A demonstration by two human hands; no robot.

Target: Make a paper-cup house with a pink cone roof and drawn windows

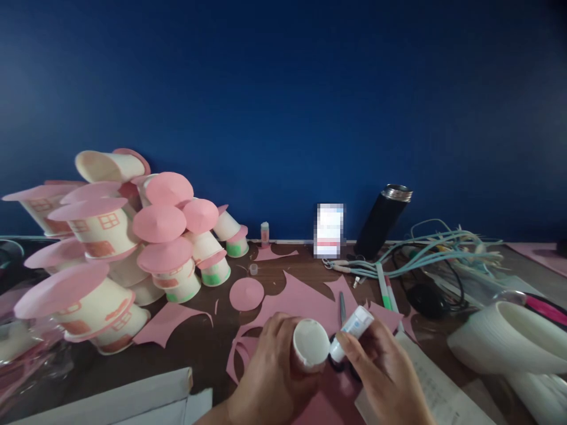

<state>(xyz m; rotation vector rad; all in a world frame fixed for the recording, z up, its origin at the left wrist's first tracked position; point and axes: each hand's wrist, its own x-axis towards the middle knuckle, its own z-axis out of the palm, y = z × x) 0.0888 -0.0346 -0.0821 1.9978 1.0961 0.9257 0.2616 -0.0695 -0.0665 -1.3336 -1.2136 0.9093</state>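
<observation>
My left hand [270, 369] is closed around a white paper cup [311, 342], whose round end faces up towards me. Between the thumb and fingers of my right hand [385, 366] is a white glue stick [353, 332], tilted with its lower end close beside the cup's rim. Whether the two touch, I cannot tell. Beneath both hands lies cut pink paper [295, 304]. A pair of scissors [342, 304] rests there, its handles mostly hidden behind the glue stick and my right hand. A pink paper cone [247, 294] lies beyond my left hand.
At the left, paper-cup houses [100, 230] with pink roofs are piled high. Another glue stick [264, 234] stands by the blue wall. Further right are a blurred-out screen [328, 231], a black flask [383, 221], tangled cables [425, 254], markers [385, 289] and stacked paper cups [491, 336].
</observation>
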